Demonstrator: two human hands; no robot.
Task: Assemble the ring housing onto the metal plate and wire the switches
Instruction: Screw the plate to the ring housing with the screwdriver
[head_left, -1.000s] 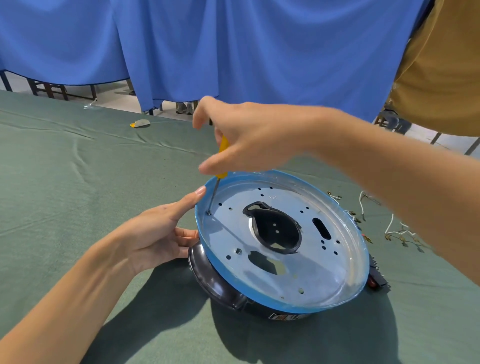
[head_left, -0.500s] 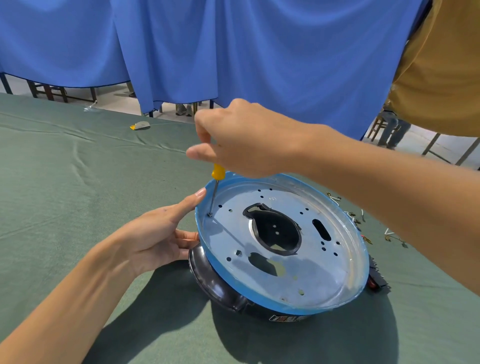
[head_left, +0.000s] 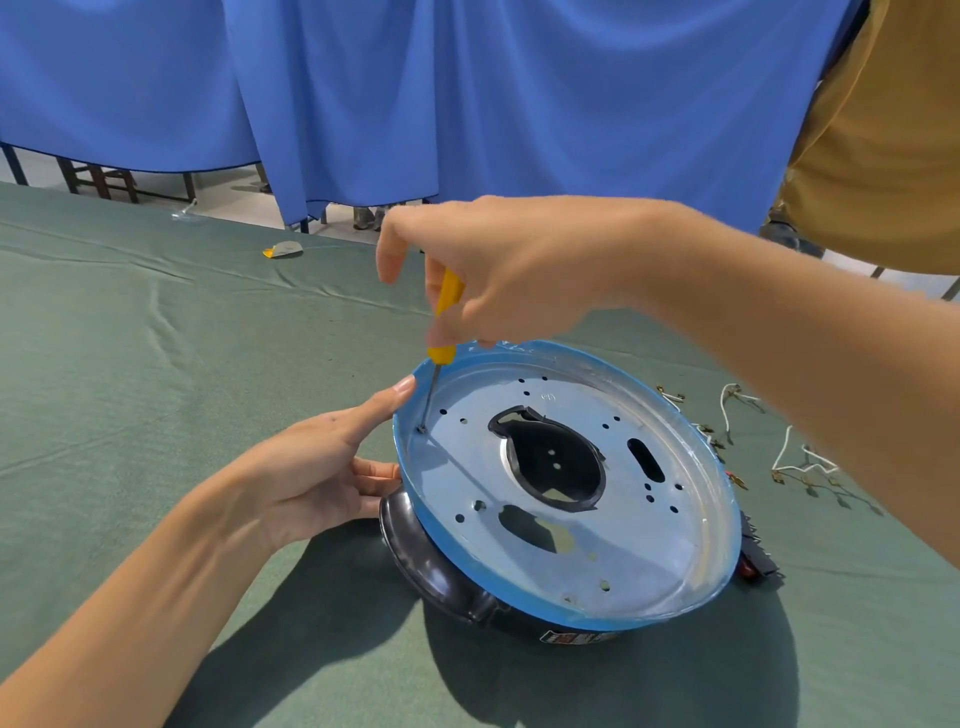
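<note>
Head view: right hand (head_left: 509, 270) has twisted since a half-second ago, baring more of the gripped yellow screwdriver (head_left: 445, 317), tip in the screw (head_left: 422, 429) at the left rim of the metal plate (head_left: 649, 545), which sits atop the ring housing (head_left: 431, 561), while the left hand (head_left: 311, 467) braces the rim with straight fingers, so fastening is likely mid-turn.

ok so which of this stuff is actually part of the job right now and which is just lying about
Job: yellow screwdriver in the right hand, tip at a hole in the metal plate; black ring housing under the plate; left hand steadying the plate; white wires and red switch, waiting at the right.
Lying about: yellow-and-grey scrap and clear plastic bit, far left.
</note>
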